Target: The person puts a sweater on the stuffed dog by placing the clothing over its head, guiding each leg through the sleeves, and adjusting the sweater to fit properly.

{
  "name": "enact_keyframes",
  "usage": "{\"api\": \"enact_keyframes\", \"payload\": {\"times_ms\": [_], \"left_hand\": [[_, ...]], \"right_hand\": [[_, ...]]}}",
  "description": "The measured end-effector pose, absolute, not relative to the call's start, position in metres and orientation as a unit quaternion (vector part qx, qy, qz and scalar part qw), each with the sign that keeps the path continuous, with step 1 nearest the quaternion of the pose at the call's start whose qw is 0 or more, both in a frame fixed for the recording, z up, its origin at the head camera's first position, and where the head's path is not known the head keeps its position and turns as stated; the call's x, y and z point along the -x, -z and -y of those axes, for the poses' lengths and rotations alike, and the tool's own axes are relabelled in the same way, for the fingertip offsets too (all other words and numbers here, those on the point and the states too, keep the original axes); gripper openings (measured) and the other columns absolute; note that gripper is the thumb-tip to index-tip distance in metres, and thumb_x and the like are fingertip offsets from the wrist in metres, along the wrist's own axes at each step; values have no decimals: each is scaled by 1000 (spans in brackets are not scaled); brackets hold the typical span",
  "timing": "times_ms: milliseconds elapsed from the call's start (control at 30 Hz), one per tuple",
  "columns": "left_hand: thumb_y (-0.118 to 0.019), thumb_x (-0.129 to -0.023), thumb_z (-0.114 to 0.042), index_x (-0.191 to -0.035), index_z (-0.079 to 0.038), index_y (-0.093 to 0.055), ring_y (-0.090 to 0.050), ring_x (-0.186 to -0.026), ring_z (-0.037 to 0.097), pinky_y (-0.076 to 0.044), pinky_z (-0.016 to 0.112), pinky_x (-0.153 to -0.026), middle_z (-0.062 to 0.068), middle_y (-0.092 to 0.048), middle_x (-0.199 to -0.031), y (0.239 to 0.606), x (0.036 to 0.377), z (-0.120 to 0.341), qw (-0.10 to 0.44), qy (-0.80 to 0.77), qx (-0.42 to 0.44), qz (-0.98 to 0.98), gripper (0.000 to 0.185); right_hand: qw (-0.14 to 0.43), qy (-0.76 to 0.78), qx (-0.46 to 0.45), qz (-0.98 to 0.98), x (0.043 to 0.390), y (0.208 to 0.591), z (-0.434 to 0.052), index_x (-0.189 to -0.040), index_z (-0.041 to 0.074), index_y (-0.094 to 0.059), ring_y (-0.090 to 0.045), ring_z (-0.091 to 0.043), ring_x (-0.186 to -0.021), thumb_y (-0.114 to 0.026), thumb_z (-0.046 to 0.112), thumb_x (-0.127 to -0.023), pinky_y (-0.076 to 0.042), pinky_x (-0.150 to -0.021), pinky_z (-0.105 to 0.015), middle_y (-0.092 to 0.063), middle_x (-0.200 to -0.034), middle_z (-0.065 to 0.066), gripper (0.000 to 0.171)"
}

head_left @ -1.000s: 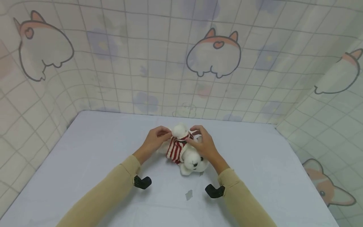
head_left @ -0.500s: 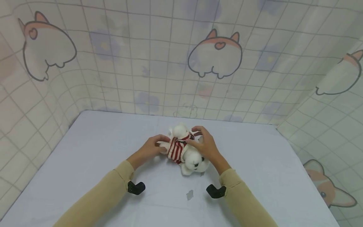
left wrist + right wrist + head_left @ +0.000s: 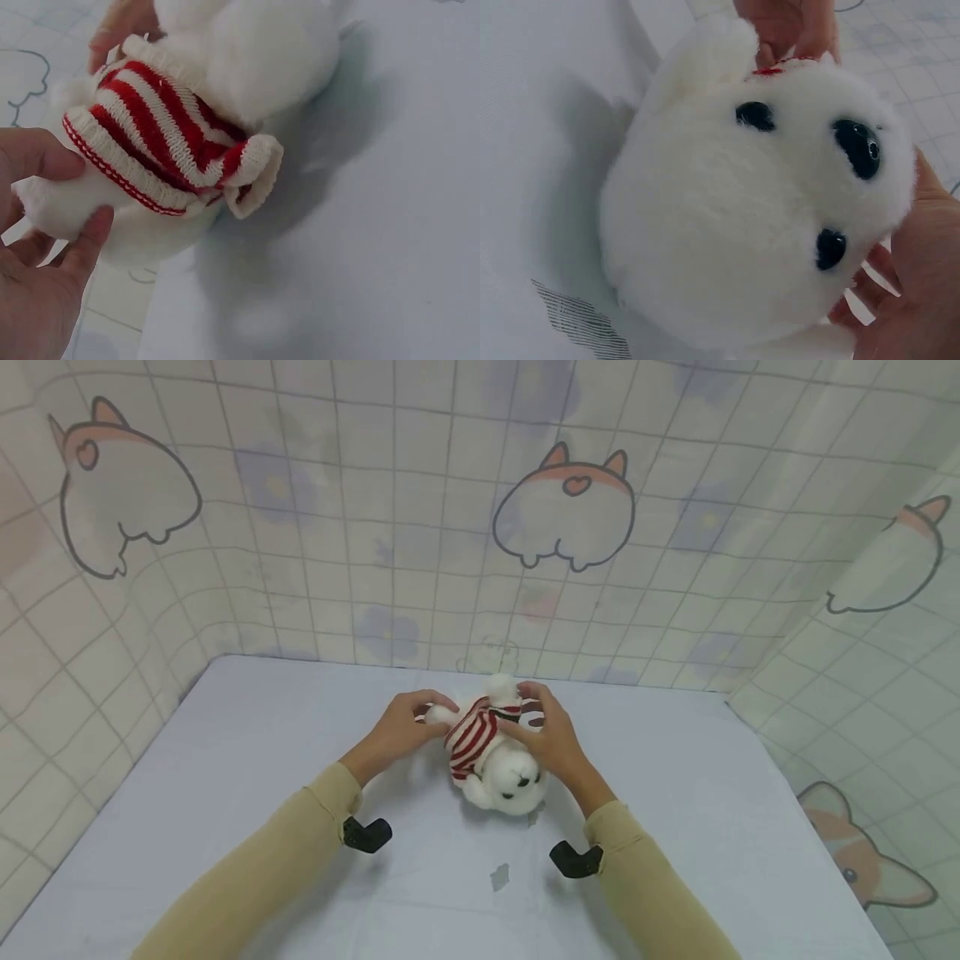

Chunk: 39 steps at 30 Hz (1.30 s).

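A white plush bear (image 3: 512, 772) in a red-and-white striped knit sweater (image 3: 474, 737) lies tilted in the head view, its head toward the person. My left hand (image 3: 401, 724) pinches a white leg (image 3: 64, 202) just below the sweater hem, as the left wrist view shows. On the other side, my right hand (image 3: 553, 735) grips the upper body, its thumb across the chest and fingers behind. In the right wrist view the bear's face, with black eyes and a black nose (image 3: 859, 148), covers part of the right hand (image 3: 922, 277).
Beneath the bear is a white table (image 3: 300, 693). A curtain (image 3: 420, 527) with a grid and corgi drawings hangs behind and at both sides. A small grey patch (image 3: 499, 877) marks the tabletop nearer the person. Black curved pieces (image 3: 367, 835) stick out at both cuffs.
My left hand has shifted from the bear's far side onto its leg. The bear has turned, its face now rotated and its lower body swung away from the person. My right hand keeps its hold.
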<state>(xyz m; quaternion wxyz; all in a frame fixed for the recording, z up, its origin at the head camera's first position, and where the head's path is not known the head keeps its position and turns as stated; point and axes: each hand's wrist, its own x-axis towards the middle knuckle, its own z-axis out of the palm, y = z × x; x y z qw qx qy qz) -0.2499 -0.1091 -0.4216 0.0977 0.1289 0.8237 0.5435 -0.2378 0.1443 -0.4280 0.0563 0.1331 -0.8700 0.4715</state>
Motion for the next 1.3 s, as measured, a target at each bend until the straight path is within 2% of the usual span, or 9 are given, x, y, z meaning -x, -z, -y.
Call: {"api": "enact_keyframes", "payload": {"times_ms": [233,300,433,533,667,900,1033,1133,1300], "left_hand": [[-64,-83,-4,-105,-18,-69,-63,-101,22,-54,32,-80,2,-59,-127,393,260,101,95,-529,-176,-825,27],[-64,-83,-4,-106,-18,-69,-64,-101,22,-55,34,-83,3,-59,-127,386,262,99,95,-524,-188,-825,27],[-65,-86,-6,-114,-17,-68,-64,-110,25,-54,39,-91,3,-57,-133,379,265,97,96,-518,-201,-826,30],[-66,-89,-10,-124,-19,-63,-61,-118,26,-53,40,-94,3,-54,-138,381,266,96,99,-522,-203,-822,37],[-67,-91,-18,-133,-22,-55,-55,-125,24,-51,39,-99,1,-53,-139,388,264,98,105,-537,-194,-814,44],[-69,-89,-34,-135,-22,-52,-52,-128,24,-45,45,-104,0,-54,-138,405,258,104,119,-532,-182,-818,50],[-72,-86,-37,-134,-20,-52,-53,-124,24,-49,42,-97,2,-54,-134,414,255,106,151,-520,-181,-821,55],[-75,-83,-38,-131,-21,-54,-55,-118,24,-54,37,-87,2,-54,-133,419,253,106,181,-508,-184,-822,54],[-73,-85,-28,-121,-20,-59,-58,-112,22,-53,33,-85,3,-58,-128,424,254,104,176,-493,-190,-831,40]], "right_hand": [[66,-456,-132,878,242,417,-147,-147,24,-36,-59,-25,-107,-70,35,-89,-54,-86,-40,-49,-138,-8,68],[71,-448,-130,881,243,415,-149,-144,24,-43,-61,-24,-99,-69,33,-89,-54,-77,-37,-52,-136,-7,61],[69,-444,-129,884,244,417,-149,-123,18,-61,-62,-22,-89,-68,28,-91,-53,-68,-30,-62,-123,-8,35],[67,-446,-117,885,243,418,-149,-110,13,-64,-61,-22,-89,-67,24,-91,-52,-69,-28,-65,-114,-9,21],[65,-445,-101,888,240,422,-151,-106,11,-64,-60,-23,-89,-68,21,-91,-51,-70,-29,-64,-112,-10,18],[59,-435,-76,895,233,429,-161,-104,13,-63,-60,-23,-86,-67,23,-91,-50,-68,-29,-65,-109,-12,17],[45,-432,-61,899,230,436,-169,-102,12,-63,-62,-19,-80,-67,24,-91,-49,-65,-28,-65,-109,-12,17],[14,-450,-49,892,227,441,-174,-101,11,-62,-67,-18,-77,-67,25,-91,-54,-65,-30,-65,-112,-10,18],[-28,-445,-66,893,219,453,-178,-94,12,-63,-66,-20,-95,-68,25,-90,-57,-79,-36,-66,-109,-6,15]]}}
